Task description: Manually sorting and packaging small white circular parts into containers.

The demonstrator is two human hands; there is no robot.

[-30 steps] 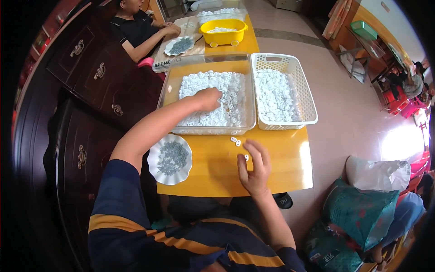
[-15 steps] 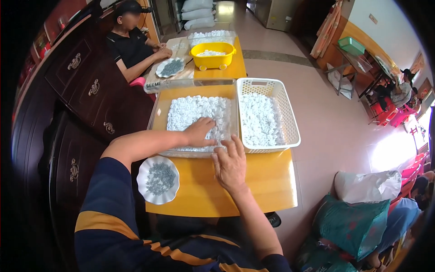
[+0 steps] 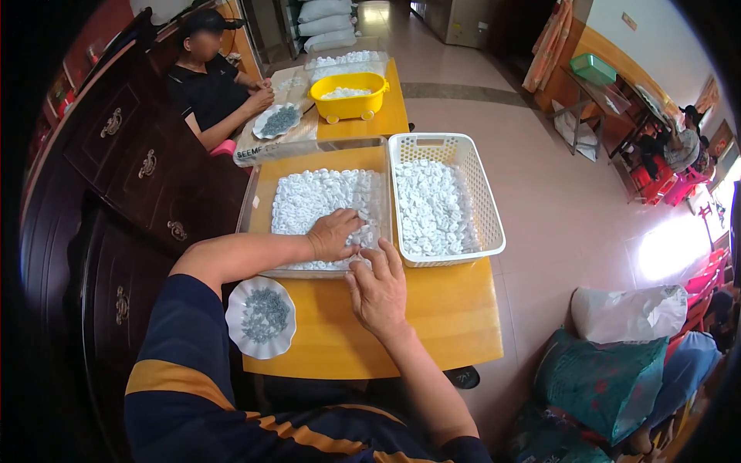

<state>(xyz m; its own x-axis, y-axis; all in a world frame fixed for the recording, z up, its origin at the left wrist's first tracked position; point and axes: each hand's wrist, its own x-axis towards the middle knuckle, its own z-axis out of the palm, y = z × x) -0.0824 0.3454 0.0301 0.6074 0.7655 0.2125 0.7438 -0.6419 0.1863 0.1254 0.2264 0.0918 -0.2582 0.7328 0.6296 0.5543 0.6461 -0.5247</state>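
Note:
Small white ring-like plastic pieces [image 3: 312, 199] cover most of the floor of a clear shallow tray [image 3: 255, 202] on the table before me. My left hand [image 3: 333, 234] lies on these pieces at the tray's near right part, fingers stretched out. Over the tray's front right corner is my right hand [image 3: 380, 292], with its fingers partly bent and apart; I see nothing held in it. A white perforated basket [image 3: 498, 220] full of similar pieces stands against the tray's right side. Left of my right hand, a white scalloped plate [image 3: 284, 339] bears small grey pieces [image 3: 265, 315].
A co-worker [image 3: 204, 96] sits at the far left beside another grey-filled plate [image 3: 276, 121]. A yellow tub [image 3: 349, 106] and another clear bin [image 3: 343, 58] stand beyond my tray. Dark drawers [image 3: 116, 185] flank my left. Stuffed bags [image 3: 606, 378] lie at right.
The whole view has shifted slightly. My left hand has slid a little nearer and toward the tray's right side. My right hand stays by the front corner.

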